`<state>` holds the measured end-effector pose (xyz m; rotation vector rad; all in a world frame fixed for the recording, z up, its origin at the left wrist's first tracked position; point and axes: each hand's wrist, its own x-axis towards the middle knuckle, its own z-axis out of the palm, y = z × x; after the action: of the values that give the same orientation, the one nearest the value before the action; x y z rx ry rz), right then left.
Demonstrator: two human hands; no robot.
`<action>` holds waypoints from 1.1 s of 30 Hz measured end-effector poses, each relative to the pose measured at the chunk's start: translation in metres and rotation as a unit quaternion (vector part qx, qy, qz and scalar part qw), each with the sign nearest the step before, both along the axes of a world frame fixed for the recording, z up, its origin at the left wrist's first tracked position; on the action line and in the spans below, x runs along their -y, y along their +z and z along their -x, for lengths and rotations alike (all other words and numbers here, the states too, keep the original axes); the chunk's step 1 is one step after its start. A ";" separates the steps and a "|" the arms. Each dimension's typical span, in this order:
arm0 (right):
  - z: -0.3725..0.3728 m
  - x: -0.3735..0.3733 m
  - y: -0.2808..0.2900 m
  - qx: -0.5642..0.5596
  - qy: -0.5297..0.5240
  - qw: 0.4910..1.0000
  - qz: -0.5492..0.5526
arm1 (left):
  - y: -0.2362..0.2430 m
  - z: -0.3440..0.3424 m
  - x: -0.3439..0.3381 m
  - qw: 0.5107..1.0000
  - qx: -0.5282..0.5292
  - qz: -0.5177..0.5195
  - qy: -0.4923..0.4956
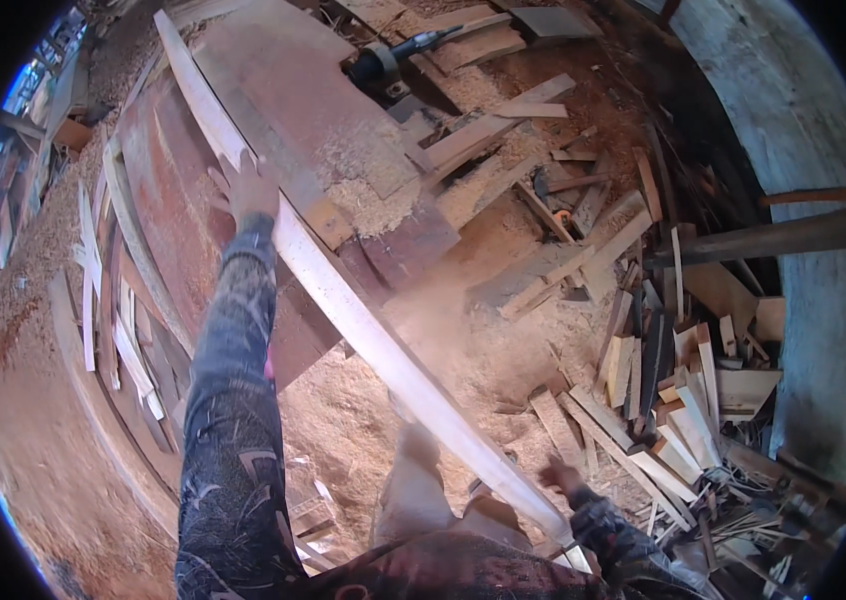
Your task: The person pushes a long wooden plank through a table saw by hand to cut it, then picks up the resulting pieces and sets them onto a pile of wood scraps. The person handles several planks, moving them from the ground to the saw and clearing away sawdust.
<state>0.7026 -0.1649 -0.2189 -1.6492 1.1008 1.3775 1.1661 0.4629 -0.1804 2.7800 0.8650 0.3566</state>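
A long, narrow, pale wooden board (373,345) runs diagonally from the far left down to beside my right thigh. Part of it lies along the edge of a reddish-brown worktop (288,85), and its near end reaches my waist. My left hand (246,190) rests on the board's far half, fingers spread across its face and edge. Close to the near end, on its right side, is my right hand (563,477). Its fingers look apart and nothing shows in them; whether it touches the board I cannot tell.
A black power tool (378,65) lies on the worktop's far side, near sawdust and offcuts. Wood scraps (683,420) pile up at the right, beside a thick pale post (823,300). Curved strips (133,350) lie at the left. Sawdust (343,410) covers the ground around my legs.
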 end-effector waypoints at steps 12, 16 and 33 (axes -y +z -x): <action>0.147 0.013 0.057 -0.052 -0.621 0.718 -0.308 | 0.010 0.260 0.237 0.987 0.095 0.127 0.011; 0.154 0.012 0.060 -0.032 -0.660 0.685 -0.308 | 0.011 0.260 0.237 0.992 0.072 0.102 0.019; 0.100 -0.030 0.068 -0.031 -0.626 0.751 -0.207 | 0.013 0.219 0.206 0.989 0.087 0.114 0.021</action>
<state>0.6029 -0.1352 -0.1510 -0.2711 1.3718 0.6311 0.9476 0.2565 -0.1673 2.4822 0.8646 0.4681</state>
